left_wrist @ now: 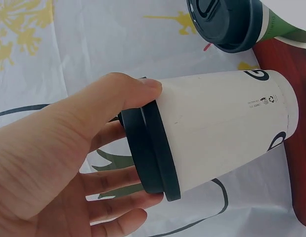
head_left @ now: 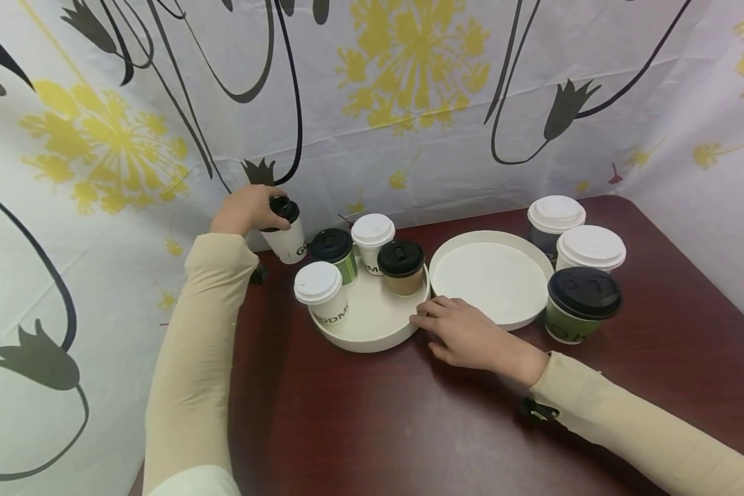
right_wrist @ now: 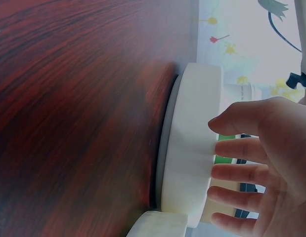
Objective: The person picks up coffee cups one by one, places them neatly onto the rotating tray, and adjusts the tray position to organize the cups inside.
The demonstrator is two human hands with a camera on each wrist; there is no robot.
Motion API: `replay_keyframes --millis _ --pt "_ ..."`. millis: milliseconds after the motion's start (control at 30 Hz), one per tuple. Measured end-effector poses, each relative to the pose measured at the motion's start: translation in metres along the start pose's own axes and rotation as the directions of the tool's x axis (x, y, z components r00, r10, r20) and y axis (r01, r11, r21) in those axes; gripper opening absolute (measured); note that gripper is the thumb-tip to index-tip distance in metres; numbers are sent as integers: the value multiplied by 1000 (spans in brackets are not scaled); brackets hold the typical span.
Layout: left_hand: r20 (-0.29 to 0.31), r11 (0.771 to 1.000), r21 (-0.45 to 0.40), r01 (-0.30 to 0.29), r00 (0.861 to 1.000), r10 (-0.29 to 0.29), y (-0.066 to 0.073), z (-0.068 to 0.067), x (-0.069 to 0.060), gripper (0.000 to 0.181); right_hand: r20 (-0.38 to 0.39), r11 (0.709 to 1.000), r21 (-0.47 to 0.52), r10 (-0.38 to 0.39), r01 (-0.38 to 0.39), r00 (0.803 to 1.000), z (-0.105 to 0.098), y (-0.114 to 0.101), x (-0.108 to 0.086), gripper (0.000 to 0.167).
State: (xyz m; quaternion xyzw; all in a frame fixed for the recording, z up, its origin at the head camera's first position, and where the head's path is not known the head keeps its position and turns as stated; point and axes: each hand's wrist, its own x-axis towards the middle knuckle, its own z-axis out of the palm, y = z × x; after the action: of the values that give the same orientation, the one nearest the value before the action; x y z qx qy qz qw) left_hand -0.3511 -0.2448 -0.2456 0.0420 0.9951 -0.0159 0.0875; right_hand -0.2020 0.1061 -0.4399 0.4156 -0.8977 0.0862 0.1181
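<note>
Head view: left hand [head_left: 243, 211], thumb and fingers pinching the black lid [left_wrist: 151, 148] of a white paper cup [head_left: 288, 243], left of the cup-bearing tray [head_left: 367, 343]; right hand [head_left: 468, 336], fingers spread, beside that tray's rim.

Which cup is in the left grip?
The white cup with the black lid; the only other black-lidded ones are two green cups and a brown cup.

A "G" [left_wrist: 256, 74] and a recycling sign [left_wrist: 271, 99] are borne by the black-lidded white cup [left_wrist: 217, 128], centre of the left wrist view. "ODM" [head_left: 333, 315] is printed on the front white-lidded cup [head_left: 325, 300], left of centre in the head view.
</note>
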Motion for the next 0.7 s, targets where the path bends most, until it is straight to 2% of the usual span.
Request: replay_keyframes --millis 367,700 --pt "-17 999 -29 -25 1000 24 -3 -8 -3 76 11 1000 2 1 -1 1000 -1 1 -1 48" --pt "-58 999 -41 -22 998 20 -4 -21 -14 80 -4 1000 -3 -6 6 1000 2 1 -1 48"
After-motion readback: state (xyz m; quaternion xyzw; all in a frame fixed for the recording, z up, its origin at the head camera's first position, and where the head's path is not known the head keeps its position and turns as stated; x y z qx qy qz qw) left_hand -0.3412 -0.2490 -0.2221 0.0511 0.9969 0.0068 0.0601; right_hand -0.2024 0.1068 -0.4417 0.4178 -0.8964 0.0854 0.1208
